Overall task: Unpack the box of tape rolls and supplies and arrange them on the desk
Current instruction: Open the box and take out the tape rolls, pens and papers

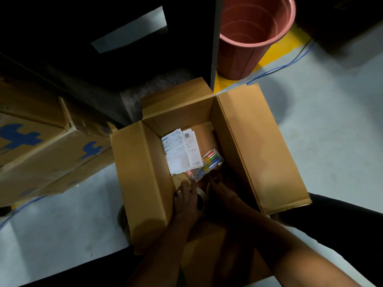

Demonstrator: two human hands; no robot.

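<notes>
An open cardboard box (257,146) stands on the floor below me, flaps spread. Inside lie folded white paper slips (180,152) and a clear pack of coloured markers (209,162). Both my hands reach into the near end of the box. My left hand (186,199) wraps round a roll of tape (200,196) standing on edge. My right hand (219,186) curls over a brown tape roll (208,186) just right of it, in deep shadow; how firm its hold is stays unclear.
A pink plastic bucket (250,36) stands beyond the box beside a dark desk leg (214,44). Closed cartons with blue logos (47,146) sit to the left. A blue cable (277,68) runs over the pale floor past yellow marking.
</notes>
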